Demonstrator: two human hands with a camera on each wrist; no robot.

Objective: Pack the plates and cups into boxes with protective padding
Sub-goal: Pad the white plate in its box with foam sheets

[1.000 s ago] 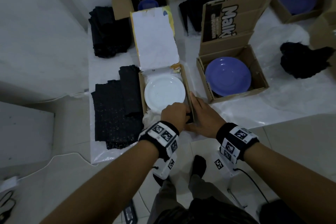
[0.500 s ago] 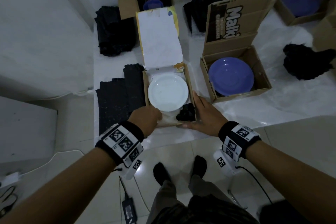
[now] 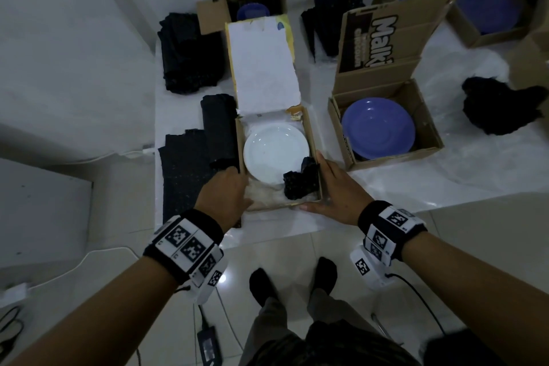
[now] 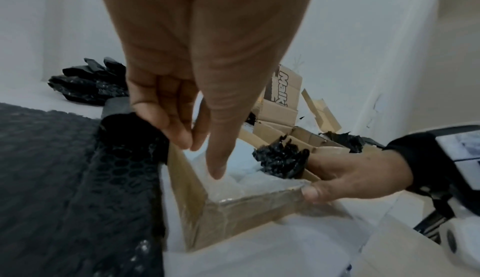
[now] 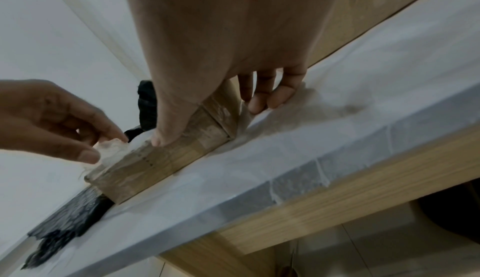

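A white plate (image 3: 274,151) lies in an open cardboard box (image 3: 312,140) lined with white padding. A crumpled wad of black bubble wrap (image 3: 300,184) (image 4: 281,160) fills the near right corner beside the plate. My left hand (image 3: 234,184) (image 4: 200,154) is at the near left corner. Its fingers curl over the left wall and its thumb (image 4: 215,170) points down onto the white padding inside. My right hand (image 3: 323,184) (image 5: 210,122) holds the near right corner. There the thumb presses the front wall (image 5: 161,158) and the fingers (image 5: 270,100) lie along the right wall.
Black bubble wrap sheets (image 3: 190,169) lie just left of the box, a darker stack (image 3: 187,53) behind. A box with a blue plate (image 3: 377,128) stands to the right, and more boxes (image 3: 487,10) at the back. The table's front edge (image 5: 337,181) is close to the box.
My left hand left the black wad at the near right corner and moved to the near left corner. The wad now shows in the box. The right hand stayed.
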